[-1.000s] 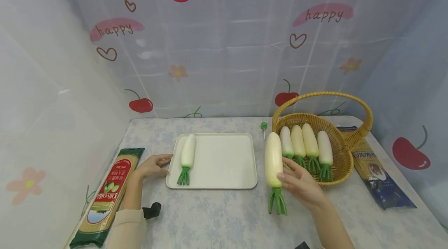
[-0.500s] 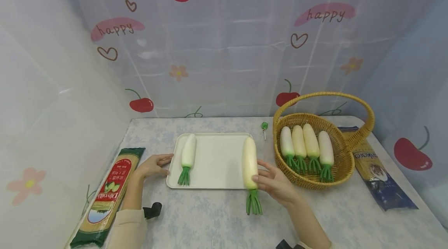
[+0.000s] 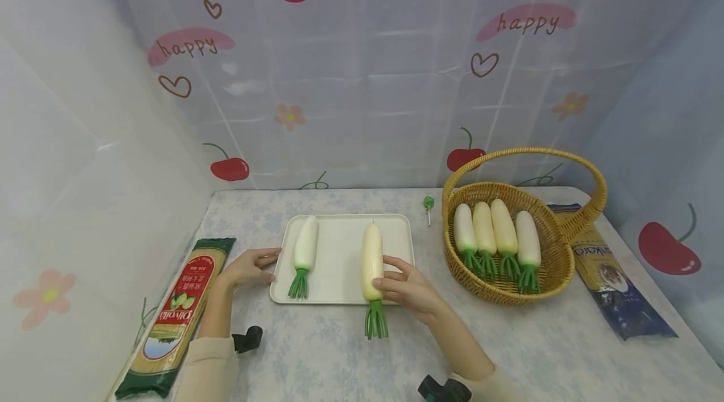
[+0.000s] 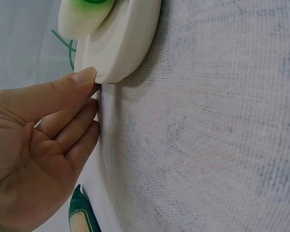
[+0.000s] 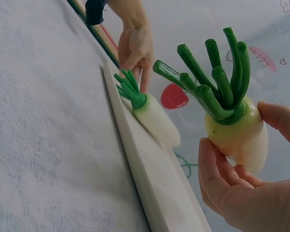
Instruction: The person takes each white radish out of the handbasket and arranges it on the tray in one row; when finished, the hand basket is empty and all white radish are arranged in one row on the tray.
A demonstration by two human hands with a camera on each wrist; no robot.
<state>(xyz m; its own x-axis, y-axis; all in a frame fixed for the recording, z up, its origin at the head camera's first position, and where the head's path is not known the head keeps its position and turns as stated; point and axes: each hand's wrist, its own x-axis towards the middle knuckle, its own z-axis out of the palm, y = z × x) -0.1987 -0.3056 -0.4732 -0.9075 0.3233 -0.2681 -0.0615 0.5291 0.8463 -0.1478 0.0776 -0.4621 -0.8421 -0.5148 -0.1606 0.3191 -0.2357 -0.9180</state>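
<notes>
My right hand [image 3: 411, 289] grips a white radish [image 3: 372, 260] with green stalks around its lower body, above the right half of the white tray [image 3: 345, 292]. In the right wrist view, the thumb and fingers hold this radish [image 5: 241, 137] just below its stalks, clear of the tray surface. A second white radish [image 3: 306, 244] lies on the tray's left side, stalks toward me. My left hand [image 3: 246, 269] pinches the tray's left edge; its thumb rests on the rim [image 4: 108, 72] in the left wrist view. Some of its fingers are hidden behind the edge.
A wicker basket [image 3: 557, 270] with an arched handle holds several radishes at the right. A blue and gold packet [image 3: 613, 289] lies beside it. A green lollipop [image 3: 428, 203] is between tray and basket. A packet of spaghetti [image 3: 183, 308] lies at the left.
My right hand has carried the radish leftward from in front of the basket to above the tray. The left hand has stayed at the tray's edge.
</notes>
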